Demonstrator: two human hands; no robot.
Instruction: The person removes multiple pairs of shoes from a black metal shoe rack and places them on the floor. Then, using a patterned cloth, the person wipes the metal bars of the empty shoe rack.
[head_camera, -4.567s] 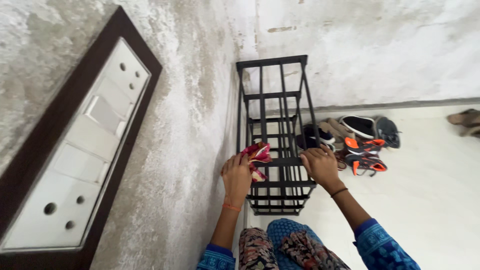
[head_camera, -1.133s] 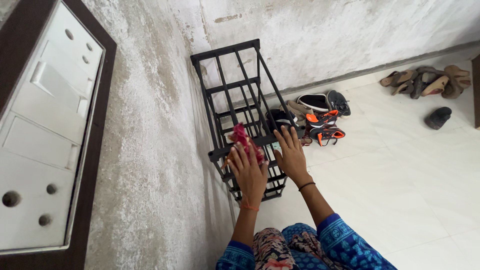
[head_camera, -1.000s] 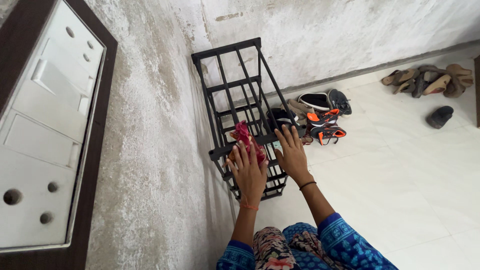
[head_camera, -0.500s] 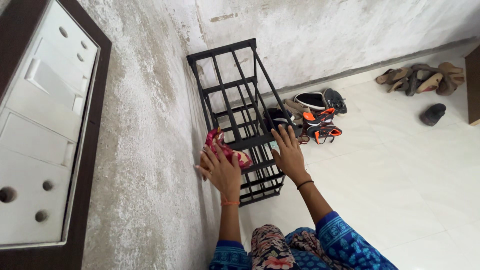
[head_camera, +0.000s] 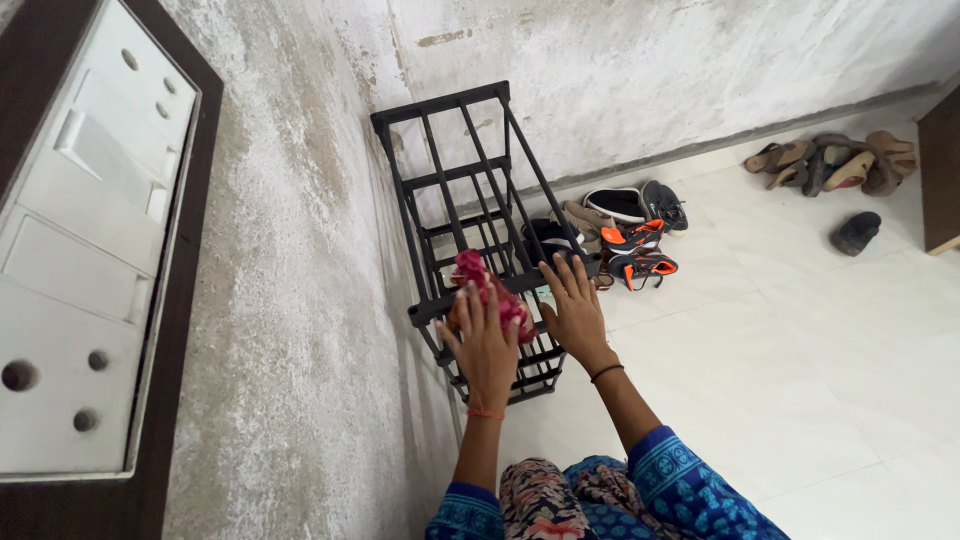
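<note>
Left hand (head_camera: 485, 345): low centre of the frame, fingers spread and pressed flat over a crumpled red cloth (head_camera: 483, 287), pinning it against a top bar of the rack.
Right hand (head_camera: 572, 308): just right of the left, palm down with fingers splayed on the same top bar; it holds nothing and looks to be steadying the frame.
Red cloth: bunched in a soft wad at the near end of the rack's top, partly under the left fingers. It looks light and limp, with no fragile part; likely best bunched in the palm so it wraps a bar.
Black rack (head_camera: 470, 215): open metal frame of thin bars in tiers, running from centre toward the upper middle, close against the wall. It seems stiff and fairly light, so it may shift when pushed; the top rails are the natural hold.
Shoes (head_camera: 625, 235): a cluster on the floor just right of the rack, some with orange soles; more sandals (head_camera: 830, 168) at upper right.
Floor (head_camera: 800, 350): pale, smooth tiles.
Wall (head_camera: 300, 300): rough grey plaster, patchy and worn.
Switch panel (head_camera: 70, 250): white, dark-framed, at far left.
</note>
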